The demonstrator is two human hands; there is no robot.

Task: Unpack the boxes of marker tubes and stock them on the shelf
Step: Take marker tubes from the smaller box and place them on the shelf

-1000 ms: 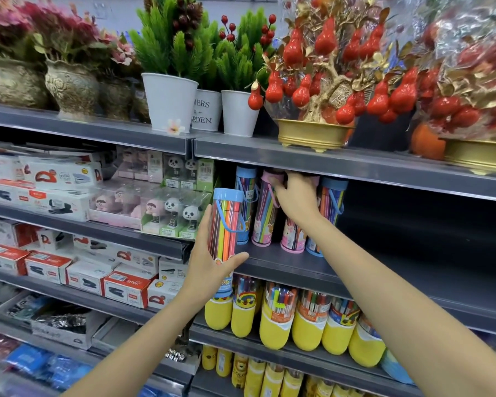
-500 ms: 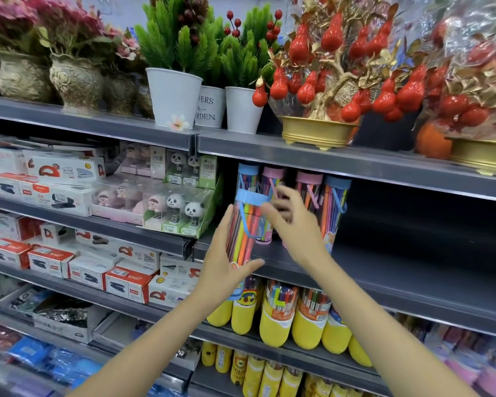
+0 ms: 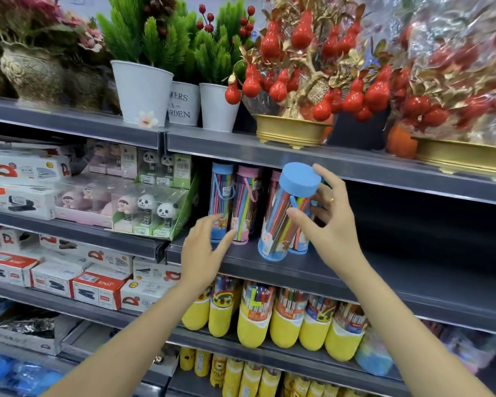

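A clear marker tube with a blue cap (image 3: 287,213) leans tilted, its base on the grey middle shelf (image 3: 384,270). My right hand (image 3: 331,222) grips it near the top, thumb in front and fingers behind. My left hand (image 3: 204,247) hovers open just left of it, holding nothing. Behind stand a blue-capped tube (image 3: 222,202) and a pink-capped tube (image 3: 245,204) upright at the back left of the shelf. Another tube is partly hidden behind the tilted one.
The middle shelf runs bare to the right. Above it sit white plant pots (image 3: 143,90) and a gold tray with red ornaments (image 3: 294,131). Yellow marker tubes (image 3: 284,319) fill the shelf below. Stapler boxes (image 3: 95,290) and panda toys (image 3: 155,213) lie to the left.
The blue-capped tube passed from my left hand to my right and now rests tilted on the shelf. My left hand let go and dropped back, open.
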